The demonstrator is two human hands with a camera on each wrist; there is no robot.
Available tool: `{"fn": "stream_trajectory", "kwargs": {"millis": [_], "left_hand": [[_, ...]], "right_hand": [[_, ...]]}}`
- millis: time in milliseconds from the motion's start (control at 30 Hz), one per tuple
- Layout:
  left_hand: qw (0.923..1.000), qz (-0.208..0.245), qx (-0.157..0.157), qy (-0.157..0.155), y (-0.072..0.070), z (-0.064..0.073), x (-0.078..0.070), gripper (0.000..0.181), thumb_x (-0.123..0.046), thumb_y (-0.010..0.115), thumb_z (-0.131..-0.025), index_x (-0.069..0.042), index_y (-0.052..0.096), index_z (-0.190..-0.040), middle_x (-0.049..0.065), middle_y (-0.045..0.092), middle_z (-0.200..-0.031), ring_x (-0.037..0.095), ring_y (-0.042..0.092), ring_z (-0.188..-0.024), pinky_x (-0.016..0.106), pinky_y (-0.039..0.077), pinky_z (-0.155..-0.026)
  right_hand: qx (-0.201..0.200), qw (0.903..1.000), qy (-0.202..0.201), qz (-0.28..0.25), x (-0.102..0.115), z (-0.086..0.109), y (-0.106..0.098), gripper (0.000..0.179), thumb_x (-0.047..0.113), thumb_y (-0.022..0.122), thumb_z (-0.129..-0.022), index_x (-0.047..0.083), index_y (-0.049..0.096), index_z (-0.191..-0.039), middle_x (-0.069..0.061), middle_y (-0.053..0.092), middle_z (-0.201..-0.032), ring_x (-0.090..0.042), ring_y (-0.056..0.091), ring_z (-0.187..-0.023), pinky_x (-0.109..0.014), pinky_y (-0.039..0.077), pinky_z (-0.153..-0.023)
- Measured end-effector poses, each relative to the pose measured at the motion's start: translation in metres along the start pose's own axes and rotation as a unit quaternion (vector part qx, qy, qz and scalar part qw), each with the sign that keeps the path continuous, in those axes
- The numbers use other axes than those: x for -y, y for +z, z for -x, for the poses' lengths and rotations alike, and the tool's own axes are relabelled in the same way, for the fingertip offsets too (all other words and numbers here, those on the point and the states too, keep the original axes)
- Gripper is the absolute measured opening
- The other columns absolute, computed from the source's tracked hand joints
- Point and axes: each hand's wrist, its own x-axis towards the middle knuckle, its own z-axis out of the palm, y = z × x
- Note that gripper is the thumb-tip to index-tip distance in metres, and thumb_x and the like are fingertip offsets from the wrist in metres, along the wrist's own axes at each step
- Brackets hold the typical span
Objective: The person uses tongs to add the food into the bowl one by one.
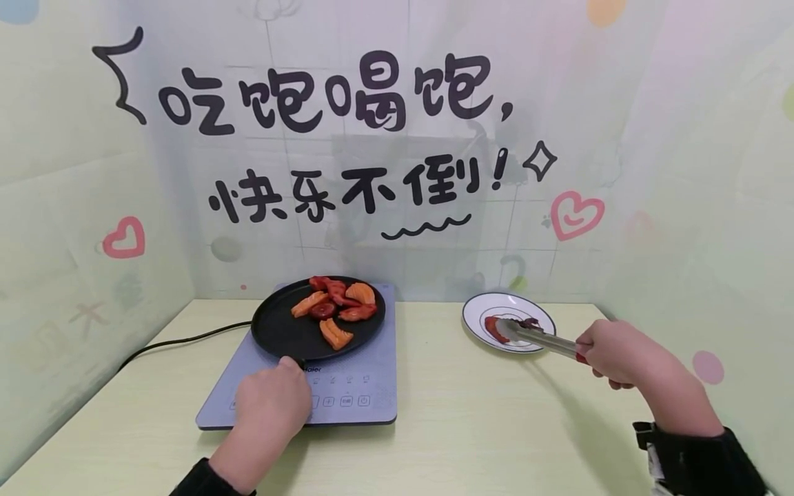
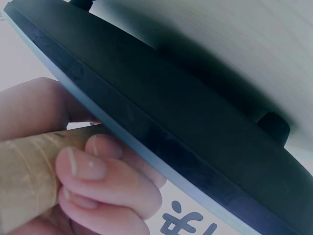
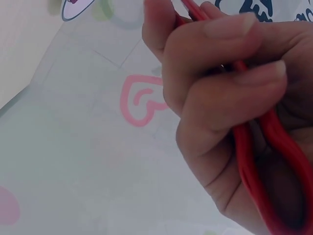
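Note:
My left hand (image 1: 274, 399) grips the pan's handle, which shows as a light wooden handle (image 2: 27, 169) in the left wrist view, fingers curled round it. The black frying pan (image 1: 282, 331) sits over the induction cooker (image 1: 375, 358). In it lie several food pieces: orange salmon-like chunks (image 1: 336, 334), reddish wing-like pieces (image 1: 358, 313) and a dark red round slice (image 1: 322, 311). My right hand (image 1: 620, 355) holds metal tongs (image 1: 552, 340) by their red handles (image 3: 247, 166). Their tips are over the white plate (image 1: 477, 303), at a reddish-orange food piece (image 1: 493, 329).
A black cord (image 1: 186, 339) runs from beside the pan to the table's left edge. The pale wooden table (image 1: 446, 427) spans between cooker and plate. A printed curtain (image 1: 403, 262) with large lettering stands behind and on both sides.

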Motion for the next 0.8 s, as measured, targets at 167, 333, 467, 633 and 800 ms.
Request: {"fn": "stream_trajectory", "kwargs": {"millis": [167, 333, 467, 633, 800], "left_hand": [[1.0, 0.005, 0.002, -0.003, 0.0008, -0.0004, -0.0001, 0.028, -0.016, 0.054, -0.105, 0.012, 0.059, -0.104, 0.013, 0.057, -0.072, 0.024, 0.057, -0.062, 0.04, 0.048, -0.053], [1.0, 0.007, 0.002, -0.006, 0.0011, -0.0003, 0.0001, 0.028, -0.016, 0.054, -0.104, 0.012, 0.058, -0.104, 0.012, 0.056, -0.071, 0.024, 0.057, -0.062, 0.038, 0.046, -0.053], [0.9999, 0.008, 0.003, -0.005, 0.0005, -0.0002, 0.0002, 0.028, -0.016, 0.055, -0.104, 0.012, 0.058, -0.105, 0.012, 0.056, -0.071, 0.024, 0.057, -0.061, 0.038, 0.046, -0.053], [0.9999, 0.01, 0.005, -0.008, 0.0002, -0.0001, 0.0001, 0.029, -0.017, 0.054, -0.105, 0.012, 0.058, -0.106, 0.012, 0.056, -0.07, 0.024, 0.057, -0.061, 0.037, 0.045, -0.052], [0.9999, 0.013, 0.003, -0.009, 0.0005, -0.0001, 0.0001, 0.029, -0.017, 0.054, -0.105, 0.012, 0.058, -0.105, 0.012, 0.056, -0.07, 0.024, 0.057, -0.061, 0.038, 0.045, -0.052]], "right_hand": [[-0.002, 1.0, -0.005, -0.002, 0.002, -0.0016, 0.0018, 0.018, 0.005, 0.051, -0.104, 0.002, 0.069, -0.103, -0.004, 0.053, -0.072, -0.015, 0.044, -0.053, -0.029, 0.039, -0.054], [-0.007, 0.9999, -0.009, -0.003, 0.0031, -0.0028, 0.0019, 0.017, 0.004, 0.054, -0.102, 0.003, 0.07, -0.106, -0.004, 0.055, -0.072, -0.015, 0.047, -0.054, -0.029, 0.04, -0.054], [-0.009, 0.9999, -0.011, -0.008, 0.0043, -0.0029, 0.0018, 0.017, 0.003, 0.055, -0.102, 0.003, 0.071, -0.107, -0.004, 0.055, -0.072, -0.015, 0.049, -0.054, -0.029, 0.04, -0.053], [-0.012, 0.9997, -0.012, -0.015, 0.0047, -0.0027, 0.0018, 0.016, 0.007, 0.057, -0.104, 0.002, 0.07, -0.11, -0.005, 0.056, -0.072, -0.015, 0.05, -0.054, -0.029, 0.04, -0.053], [-0.016, 0.9996, -0.011, -0.019, 0.0039, -0.003, 0.001, 0.018, 0.008, 0.056, -0.105, -0.001, 0.069, -0.115, -0.006, 0.056, -0.074, -0.016, 0.05, -0.055, -0.029, 0.04, -0.054]]}}
